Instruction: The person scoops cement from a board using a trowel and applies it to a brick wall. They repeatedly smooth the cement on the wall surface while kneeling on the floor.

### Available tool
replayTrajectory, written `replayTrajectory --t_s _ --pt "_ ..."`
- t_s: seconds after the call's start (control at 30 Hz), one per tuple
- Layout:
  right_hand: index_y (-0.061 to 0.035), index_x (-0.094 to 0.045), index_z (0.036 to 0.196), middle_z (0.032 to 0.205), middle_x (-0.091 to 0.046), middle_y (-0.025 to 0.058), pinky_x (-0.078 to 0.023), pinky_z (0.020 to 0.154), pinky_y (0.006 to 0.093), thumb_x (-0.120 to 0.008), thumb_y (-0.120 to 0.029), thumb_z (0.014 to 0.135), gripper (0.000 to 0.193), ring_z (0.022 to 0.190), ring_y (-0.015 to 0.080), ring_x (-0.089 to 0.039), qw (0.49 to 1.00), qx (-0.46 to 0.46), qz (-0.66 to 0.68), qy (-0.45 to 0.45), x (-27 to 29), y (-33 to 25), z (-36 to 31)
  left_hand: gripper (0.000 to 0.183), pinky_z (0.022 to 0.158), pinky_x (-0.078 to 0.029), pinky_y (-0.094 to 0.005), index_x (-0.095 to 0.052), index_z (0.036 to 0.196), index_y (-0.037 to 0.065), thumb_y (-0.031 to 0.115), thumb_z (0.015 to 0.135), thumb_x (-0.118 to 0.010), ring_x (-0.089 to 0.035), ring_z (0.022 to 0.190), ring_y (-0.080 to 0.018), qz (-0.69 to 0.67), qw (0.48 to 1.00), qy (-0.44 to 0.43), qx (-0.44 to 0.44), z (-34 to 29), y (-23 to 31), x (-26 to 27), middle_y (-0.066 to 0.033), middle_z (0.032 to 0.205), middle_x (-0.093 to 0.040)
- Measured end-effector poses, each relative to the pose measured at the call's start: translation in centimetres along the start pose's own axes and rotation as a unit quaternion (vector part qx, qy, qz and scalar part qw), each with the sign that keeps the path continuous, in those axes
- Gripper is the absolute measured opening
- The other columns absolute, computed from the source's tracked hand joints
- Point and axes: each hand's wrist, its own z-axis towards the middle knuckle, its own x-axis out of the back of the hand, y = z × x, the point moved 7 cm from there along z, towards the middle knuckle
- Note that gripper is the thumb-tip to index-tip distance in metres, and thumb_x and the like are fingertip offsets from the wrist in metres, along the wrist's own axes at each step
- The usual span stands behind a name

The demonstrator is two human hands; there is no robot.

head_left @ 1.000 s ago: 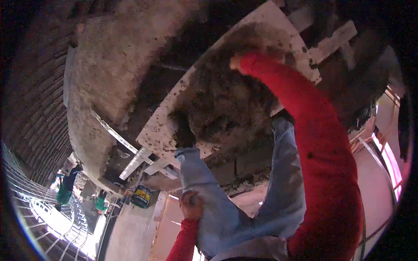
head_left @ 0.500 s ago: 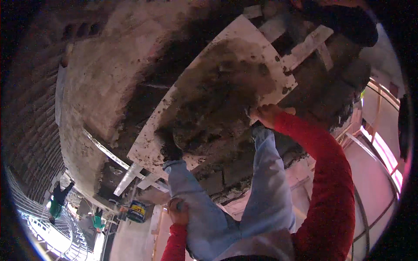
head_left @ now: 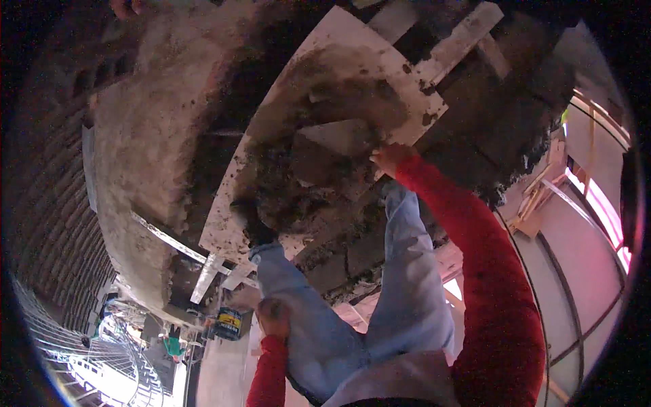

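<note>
A pale board (head_left: 332, 28) lies below me with a dark heap of wet mortar (head_left: 312, 193) over its middle. My right hand (head_left: 392, 160) is closed at the board's right side, at the mortar's edge. It grips a trowel, whose flat grey blade (head_left: 337, 136) reaches left over the mortar; the fingers cover the handle. My left hand (head_left: 273, 316) rests on my left thigh with nothing in it, fingers laid over the jeans. My feet stand at the board's near edge, the left shoe (head_left: 258, 227) on it.
Wooden planks (head_left: 464, 42) lie beyond the board's upper right corner. A long straight strip (head_left: 169, 237) and short wood pieces (head_left: 207, 278) sit at the left. Below them stands a dark bucket (head_left: 228, 323) with a yellow patch. A person in green (head_left: 173, 346) is farther off, lower left.
My right hand has moved slightly left and up, and the trowel's blade now shows flat over the mortar. The left hand remains on the thigh. The whole view has shifted a little.
</note>
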Motion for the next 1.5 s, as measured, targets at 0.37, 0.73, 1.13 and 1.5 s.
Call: replayTrajectory --t_s 0.37,0.73,1.13,1.5 --pt "-0.0098 -0.056 0.114 0.107 -0.06 0.0163 -0.046 0.084 0.0427 -0.046 -0.028 0.087 0.034 0.1 0.0324 -0.057 0.961 -0.252 0.113 0.004 -2.5 14.9 -8.6 0.026 0.083 -0.043 -0.0403 -0.062 0.084 0.009 0.014 0.061 -0.071 -0.053 0.094 -0.0305 -0.114 0.99 -0.002 0.081 -0.1 -2.1 0.2 -0.0114 0.096 -0.059" --pt "-0.0049 -0.048 0.115 0.101 -0.062 0.015 -0.048 0.078 0.0466 -0.055 -0.017 0.075 0.043 0.087 0.0362 -0.06 0.976 -0.044 0.207 -0.042 -0.4 -2.2 4.0 0.026 0.083 -0.043 -0.0414 -0.061 0.082 0.005 0.018 0.061 -0.07 -0.055 0.09 -0.0298 0.012 1.0 -0.012 -0.022 1.4 1.8 2.1 -0.0109 0.094 -0.061" --pt "-0.0129 -0.054 0.114 0.1 -0.06 0.0147 -0.049 0.076 0.0442 -0.058 -0.015 0.075 0.039 0.089 0.0341 -0.058 0.976 -0.037 0.085 0.197 -1.0 0.7 -3.7 0.027 0.084 -0.043 -0.042 -0.062 0.088 0.004 0.016 0.065 -0.07 -0.054 0.093 -0.0335 -0.012 0.999 -0.036 0.026 1.8 2.3 2.4 -0.0147 0.097 -0.059" --pt "-0.0139 -0.058 0.112 0.104 -0.061 0.0145 -0.048 0.074 0.0413 -0.053 -0.015 0.079 0.033 0.089 0.0291 -0.06 0.955 -0.289 0.058 0.043 -5.1 14.3 -12.4 0.025 0.083 -0.043 -0.0411 -0.062 0.088 0.004 0.017 0.066 -0.069 -0.054 0.092 -0.0319 -0.061 0.996 -0.018 0.055 1.2 0.7 2.2 -0.0147 0.095 -0.059"
